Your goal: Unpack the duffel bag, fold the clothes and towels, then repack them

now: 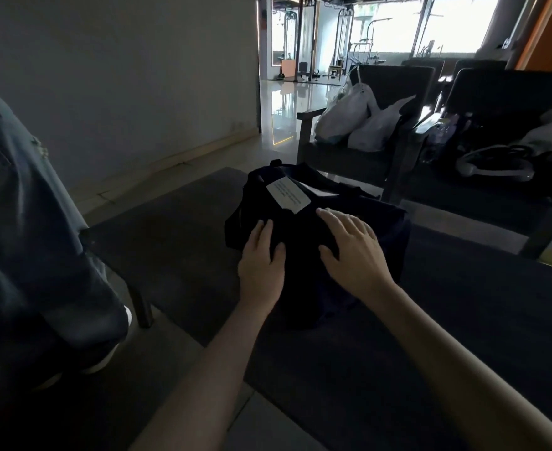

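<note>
A dark duffel bag (385,236) sits on a low dark table (170,242) in front of me, with a white label (288,194) on its far top. Dark cloth (300,229) lies over the bag's top; in the dim light I cannot tell garment from bag. My left hand (261,265) rests flat on the near left of the cloth, fingers together and thumb spread. My right hand (352,252) lies flat on the cloth to the right, fingers apart. Neither hand grips anything.
A person in blue-grey trousers (30,222) and white shoes stands close at the left. Behind the table, one dark armchair (349,151) holds white plastic bags (359,122) and another armchair (508,102) holds headphones and clutter. Gym machines stand in the bright room beyond.
</note>
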Available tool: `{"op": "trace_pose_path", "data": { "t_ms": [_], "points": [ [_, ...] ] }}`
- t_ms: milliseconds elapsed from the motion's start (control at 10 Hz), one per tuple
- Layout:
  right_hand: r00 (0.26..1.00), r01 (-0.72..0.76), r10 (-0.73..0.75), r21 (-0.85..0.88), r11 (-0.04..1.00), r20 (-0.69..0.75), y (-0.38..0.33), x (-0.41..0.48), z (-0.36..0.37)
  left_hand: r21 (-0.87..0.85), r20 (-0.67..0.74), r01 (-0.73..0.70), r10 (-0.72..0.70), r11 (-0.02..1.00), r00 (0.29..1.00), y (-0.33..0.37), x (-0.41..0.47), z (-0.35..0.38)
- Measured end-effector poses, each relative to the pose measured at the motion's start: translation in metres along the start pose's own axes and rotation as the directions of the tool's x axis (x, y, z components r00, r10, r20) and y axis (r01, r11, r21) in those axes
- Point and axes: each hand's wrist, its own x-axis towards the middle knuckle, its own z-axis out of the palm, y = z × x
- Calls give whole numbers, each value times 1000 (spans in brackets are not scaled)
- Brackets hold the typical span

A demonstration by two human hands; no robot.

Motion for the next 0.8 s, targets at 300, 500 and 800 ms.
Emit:
{"op": "trace_pose_path", "data": {
  "t_ms": [300,500,800],
  "points": [
    [994,-75,84,-121,990,70,19,27,27,-77,200,140,-122,987,972,-9,40,28],
    [976,-157,159,-27,987,146,12,29,21,-58,234,187,-168,981,958,-3,42,25],
    [745,-667,413,561,491,524,-16,101,-79,-248,350,553,-459,795,817,119,81,-51]
  ]
}}
